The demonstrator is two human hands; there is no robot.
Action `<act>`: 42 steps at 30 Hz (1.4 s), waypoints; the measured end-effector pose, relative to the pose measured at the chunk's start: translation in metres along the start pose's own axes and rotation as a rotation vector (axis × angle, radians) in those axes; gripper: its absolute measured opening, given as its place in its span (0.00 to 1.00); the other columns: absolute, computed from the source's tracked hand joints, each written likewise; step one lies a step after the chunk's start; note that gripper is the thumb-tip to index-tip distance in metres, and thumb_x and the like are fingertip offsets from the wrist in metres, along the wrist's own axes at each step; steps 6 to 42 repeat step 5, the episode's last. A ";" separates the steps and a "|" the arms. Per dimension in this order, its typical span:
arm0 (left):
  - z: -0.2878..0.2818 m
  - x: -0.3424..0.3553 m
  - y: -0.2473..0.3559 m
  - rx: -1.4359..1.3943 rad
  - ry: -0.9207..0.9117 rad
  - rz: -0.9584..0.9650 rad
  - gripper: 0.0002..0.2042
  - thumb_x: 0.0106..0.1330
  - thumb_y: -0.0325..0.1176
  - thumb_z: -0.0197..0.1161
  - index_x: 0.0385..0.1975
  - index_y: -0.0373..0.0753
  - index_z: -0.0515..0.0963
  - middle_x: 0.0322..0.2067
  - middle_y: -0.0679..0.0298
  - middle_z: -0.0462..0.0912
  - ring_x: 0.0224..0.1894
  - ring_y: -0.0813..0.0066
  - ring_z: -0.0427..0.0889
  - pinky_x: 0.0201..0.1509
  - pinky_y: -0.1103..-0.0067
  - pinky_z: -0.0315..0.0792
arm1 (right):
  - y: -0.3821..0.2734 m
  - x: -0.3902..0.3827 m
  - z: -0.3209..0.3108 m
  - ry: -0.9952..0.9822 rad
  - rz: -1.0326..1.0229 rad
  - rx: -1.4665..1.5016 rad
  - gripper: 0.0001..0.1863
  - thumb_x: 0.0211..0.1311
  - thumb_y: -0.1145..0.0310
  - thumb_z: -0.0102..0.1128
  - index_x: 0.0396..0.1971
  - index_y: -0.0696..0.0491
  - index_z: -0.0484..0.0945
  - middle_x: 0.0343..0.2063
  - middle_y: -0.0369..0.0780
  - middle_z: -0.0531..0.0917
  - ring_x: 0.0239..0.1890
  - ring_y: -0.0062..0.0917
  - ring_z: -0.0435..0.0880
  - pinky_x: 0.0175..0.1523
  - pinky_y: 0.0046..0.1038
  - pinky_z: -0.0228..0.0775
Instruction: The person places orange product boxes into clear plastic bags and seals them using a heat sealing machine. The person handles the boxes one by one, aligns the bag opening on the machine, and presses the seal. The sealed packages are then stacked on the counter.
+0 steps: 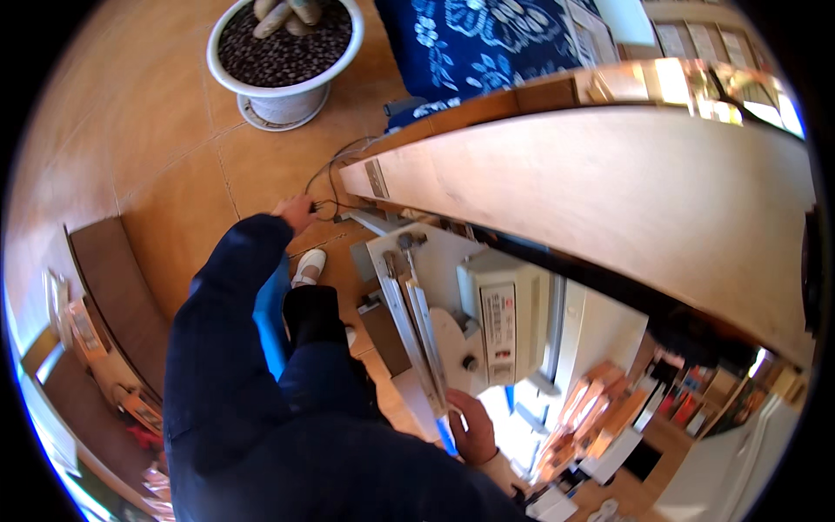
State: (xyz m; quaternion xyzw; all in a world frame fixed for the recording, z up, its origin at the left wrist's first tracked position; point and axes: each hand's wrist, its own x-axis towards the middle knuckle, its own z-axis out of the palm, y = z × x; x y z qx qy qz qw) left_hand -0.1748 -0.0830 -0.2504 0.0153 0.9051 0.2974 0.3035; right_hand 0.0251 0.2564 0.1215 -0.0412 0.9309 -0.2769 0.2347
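Note:
My left hand (pixel 297 214) reaches out over the floor, its fingers closed on the end of a black power cord (pixel 331 178). That cord loops up toward the end of the long pale wooden tabletop (pixel 591 165). Below the tabletop stands a tabletop machine with a cream motor housing (pixel 504 317). Two parallel metal rails (pixel 404 335) run along its grey plate. My right hand (pixel 472 428) is curled round the lower end of these rails, thumb and fingers bent. The underside of its grip is hidden.
A white pot (pixel 285 91) with dark pebbles stands on the tiled floor at the far left. Beside it hangs blue floral cloth (pixel 487 43). A brown bench (pixel 117 270) is at left, a blue object (pixel 272 313) by my leg, and cluttered goods (pixel 600 409) lower right.

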 end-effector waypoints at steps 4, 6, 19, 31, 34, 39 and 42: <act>-0.001 -0.091 -0.011 -0.431 0.335 0.031 0.17 0.60 0.37 0.58 0.48 0.38 0.71 0.43 0.48 0.73 0.47 0.51 0.73 0.54 0.65 0.66 | -0.020 -0.011 -0.013 -0.005 -0.033 0.030 0.16 0.52 0.79 0.55 0.44 0.56 0.74 0.45 0.46 0.77 0.47 0.40 0.76 0.50 0.33 0.70; -0.011 -0.092 -0.005 -0.415 0.318 0.066 0.17 0.60 0.37 0.58 0.48 0.38 0.71 0.43 0.48 0.73 0.47 0.51 0.73 0.54 0.65 0.66 | -0.029 -0.025 -0.010 0.029 -0.012 0.040 0.16 0.52 0.79 0.55 0.44 0.56 0.74 0.45 0.46 0.77 0.47 0.40 0.76 0.50 0.33 0.70; -0.011 -0.092 -0.005 -0.415 0.318 0.066 0.17 0.60 0.37 0.58 0.48 0.38 0.71 0.43 0.48 0.73 0.47 0.51 0.73 0.54 0.65 0.66 | -0.029 -0.025 -0.010 0.029 -0.012 0.040 0.16 0.52 0.79 0.55 0.44 0.56 0.74 0.45 0.46 0.77 0.47 0.40 0.76 0.50 0.33 0.70; -0.011 -0.092 -0.005 -0.415 0.318 0.066 0.17 0.60 0.37 0.58 0.48 0.38 0.71 0.43 0.48 0.73 0.47 0.51 0.73 0.54 0.65 0.66 | -0.029 -0.025 -0.010 0.029 -0.012 0.040 0.16 0.52 0.79 0.55 0.44 0.56 0.74 0.45 0.46 0.77 0.47 0.40 0.76 0.50 0.33 0.70; -0.011 -0.092 -0.005 -0.415 0.318 0.066 0.17 0.60 0.37 0.58 0.48 0.38 0.71 0.43 0.48 0.73 0.47 0.51 0.73 0.54 0.65 0.66 | -0.029 -0.025 -0.010 0.029 -0.012 0.040 0.16 0.52 0.79 0.55 0.44 0.56 0.74 0.45 0.46 0.77 0.47 0.40 0.76 0.50 0.33 0.70; -0.011 -0.092 -0.005 -0.415 0.318 0.066 0.17 0.60 0.37 0.58 0.48 0.38 0.71 0.43 0.48 0.73 0.47 0.51 0.73 0.54 0.65 0.66 | -0.029 -0.025 -0.010 0.029 -0.012 0.040 0.16 0.52 0.79 0.55 0.44 0.56 0.74 0.45 0.46 0.77 0.47 0.40 0.76 0.50 0.33 0.70; -0.011 -0.092 -0.005 -0.415 0.318 0.066 0.17 0.60 0.37 0.58 0.48 0.38 0.71 0.43 0.48 0.73 0.47 0.51 0.73 0.54 0.65 0.66 | -0.029 -0.025 -0.010 0.029 -0.012 0.040 0.16 0.52 0.79 0.55 0.44 0.56 0.74 0.45 0.46 0.77 0.47 0.40 0.76 0.50 0.33 0.70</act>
